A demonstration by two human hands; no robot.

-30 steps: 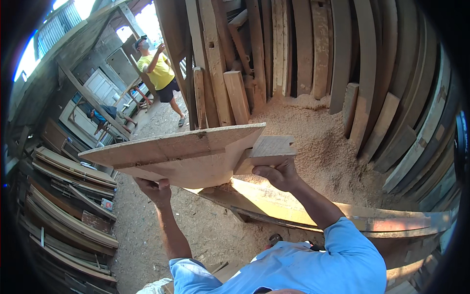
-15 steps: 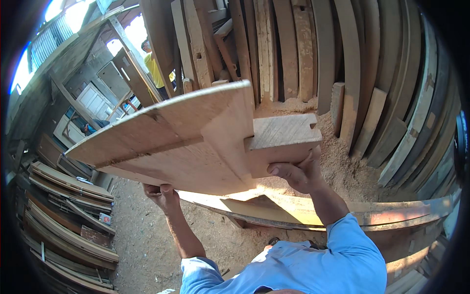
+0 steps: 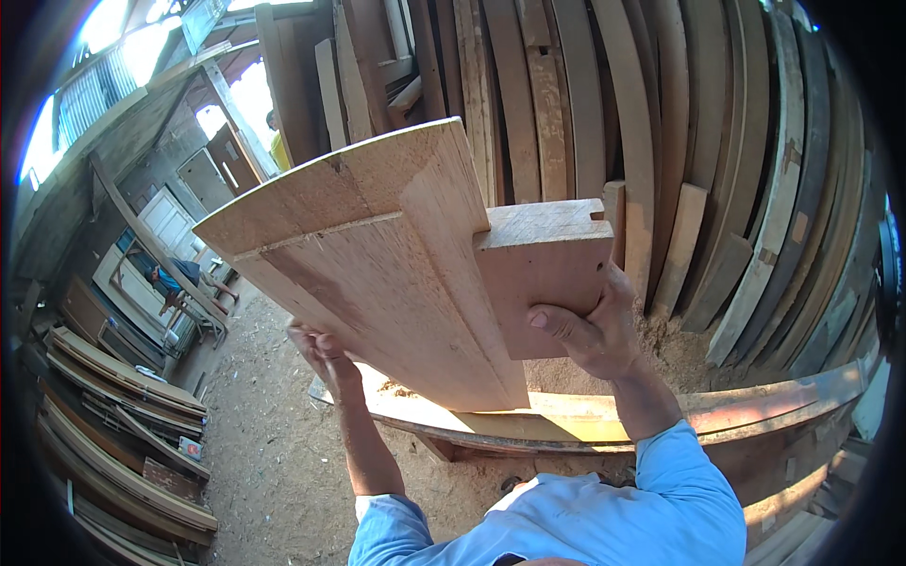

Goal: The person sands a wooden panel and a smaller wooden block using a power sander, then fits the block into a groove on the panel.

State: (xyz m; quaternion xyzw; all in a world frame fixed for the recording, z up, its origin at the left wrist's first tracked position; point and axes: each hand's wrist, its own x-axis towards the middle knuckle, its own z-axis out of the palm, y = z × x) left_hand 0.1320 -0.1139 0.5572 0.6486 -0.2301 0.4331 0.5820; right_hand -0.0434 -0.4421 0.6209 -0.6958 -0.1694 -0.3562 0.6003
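A wide wooden panel [image 3: 377,274] with bevelled borders around a raised middle is held up in front of me, tilted, its lower corner over the bench. My left hand [image 3: 326,363] is closed on its lower left edge; most of the fingers are behind the wood. Against the panel's right edge sits a short wooden block [image 3: 543,283] with a notch in its end. My right hand [image 3: 596,335] grips this block, thumb flat on the front face and fingers round the right side. Whether the panel's edge sits inside a groove in the block is hidden.
Below the panel runs a long wooden bench [image 3: 736,406], partly sunlit. Tall planks [image 3: 642,123] lean at the back and right, with sawdust [image 3: 661,354] at their feet. Stacked boards [image 3: 123,424] lie at the left. Farther back, a person [image 3: 184,278] is by a stand.
The panel has turned to face me more, its left end swinging right and its lower corner dropping toward the bench. Both hands keep their hold. My view has shifted slightly right.
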